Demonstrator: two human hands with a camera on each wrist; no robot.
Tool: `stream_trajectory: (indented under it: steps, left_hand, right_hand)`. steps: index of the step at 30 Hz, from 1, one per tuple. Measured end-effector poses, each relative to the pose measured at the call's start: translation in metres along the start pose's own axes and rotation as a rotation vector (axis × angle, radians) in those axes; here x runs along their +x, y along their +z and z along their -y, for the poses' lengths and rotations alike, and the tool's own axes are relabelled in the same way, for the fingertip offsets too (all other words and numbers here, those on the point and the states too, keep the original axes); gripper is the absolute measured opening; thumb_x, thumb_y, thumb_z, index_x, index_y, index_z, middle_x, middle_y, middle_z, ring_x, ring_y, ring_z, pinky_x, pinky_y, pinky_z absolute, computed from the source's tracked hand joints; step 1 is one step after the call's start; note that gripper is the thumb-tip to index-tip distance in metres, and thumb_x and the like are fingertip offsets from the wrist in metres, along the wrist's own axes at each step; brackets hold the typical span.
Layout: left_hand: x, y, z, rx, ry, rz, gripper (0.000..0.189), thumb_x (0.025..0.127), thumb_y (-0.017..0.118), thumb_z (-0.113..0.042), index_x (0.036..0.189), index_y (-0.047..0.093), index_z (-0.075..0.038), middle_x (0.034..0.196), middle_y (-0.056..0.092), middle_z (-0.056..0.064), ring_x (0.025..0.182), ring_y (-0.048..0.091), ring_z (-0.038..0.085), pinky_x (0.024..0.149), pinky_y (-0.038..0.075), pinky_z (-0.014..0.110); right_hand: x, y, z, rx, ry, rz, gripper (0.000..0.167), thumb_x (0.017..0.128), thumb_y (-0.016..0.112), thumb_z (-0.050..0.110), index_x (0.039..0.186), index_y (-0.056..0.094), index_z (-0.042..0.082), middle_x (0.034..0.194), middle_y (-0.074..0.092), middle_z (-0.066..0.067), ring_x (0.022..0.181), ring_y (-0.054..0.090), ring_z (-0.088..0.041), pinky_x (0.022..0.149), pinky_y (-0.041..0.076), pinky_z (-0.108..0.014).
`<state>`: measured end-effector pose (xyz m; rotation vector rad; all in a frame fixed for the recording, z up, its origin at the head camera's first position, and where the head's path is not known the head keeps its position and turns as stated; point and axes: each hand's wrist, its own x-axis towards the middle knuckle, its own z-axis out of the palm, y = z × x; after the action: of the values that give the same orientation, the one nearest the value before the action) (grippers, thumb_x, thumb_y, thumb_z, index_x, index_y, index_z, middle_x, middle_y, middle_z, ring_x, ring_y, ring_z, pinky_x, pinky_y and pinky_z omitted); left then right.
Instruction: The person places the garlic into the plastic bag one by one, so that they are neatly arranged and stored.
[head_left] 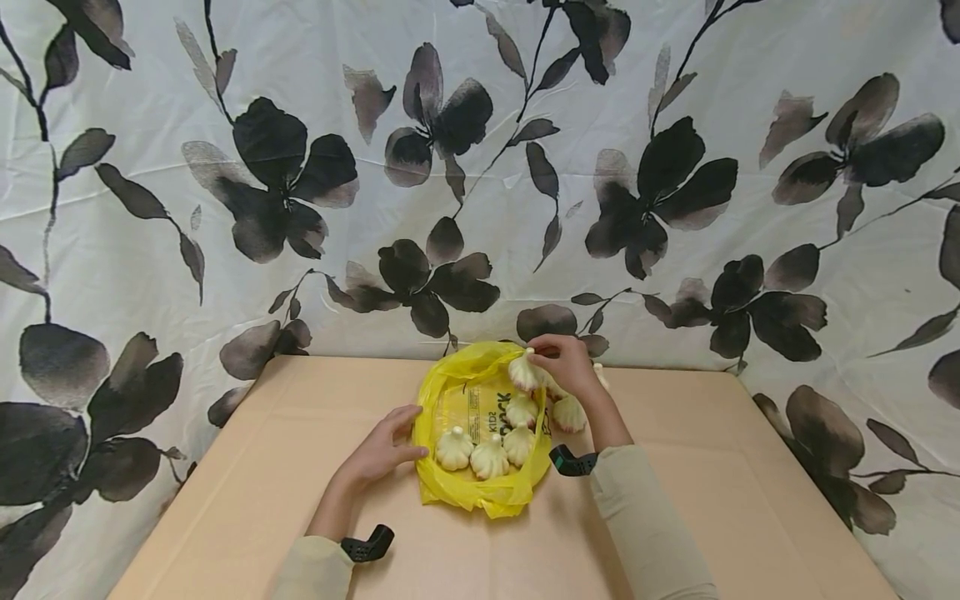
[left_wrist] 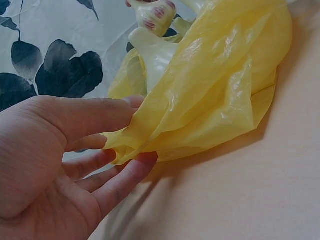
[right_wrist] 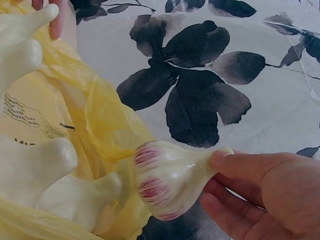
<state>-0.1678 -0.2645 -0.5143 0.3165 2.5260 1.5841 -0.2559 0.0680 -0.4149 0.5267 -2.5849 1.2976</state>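
A yellow plastic bag (head_left: 486,497) lies on the board with its mouth spread wide, and several garlic bulbs (head_left: 490,458) sit inside. My left hand (head_left: 378,450) holds the bag's left edge, thumb above and fingers beneath the film (left_wrist: 175,115). At the bag's far right rim, my right hand (head_left: 572,367) pinches a garlic bulb (right_wrist: 170,180) by its stem. Purple streaks mark the round end of that bulb, which is tilted toward the bag. More garlic (head_left: 568,414) lies just outside the bag, partly hidden under the right hand.
The bag and bulbs rest on a tan board (head_left: 697,483). Behind it hangs a white cloth (head_left: 540,233) printed with dark flowers. A black wrist device (head_left: 367,544) is on the left wrist, another black device (head_left: 573,461) on the right.
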Motion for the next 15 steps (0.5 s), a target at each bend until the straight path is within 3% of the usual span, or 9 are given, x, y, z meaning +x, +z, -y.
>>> stream_trajectory:
  steps: [15]
  left_hand:
    - [-0.0011, -0.0009, 0.0000, -0.003, -0.011, -0.006, 0.078, 0.081, 0.077, -0.021, 0.148, 0.038, -0.008, 0.157, 0.029, 0.011, 0.144, 0.030, 0.035, 0.117, 0.028, 0.052]
  right_hand:
    - [0.0065, 0.0090, -0.0016, -0.001, 0.011, -0.002, 0.021, 0.088, 0.070, 0.011, 0.108, 0.072, 0.006, 0.101, 0.073, -0.012, 0.091, 0.069, -0.026, 0.082, 0.058, -0.042]
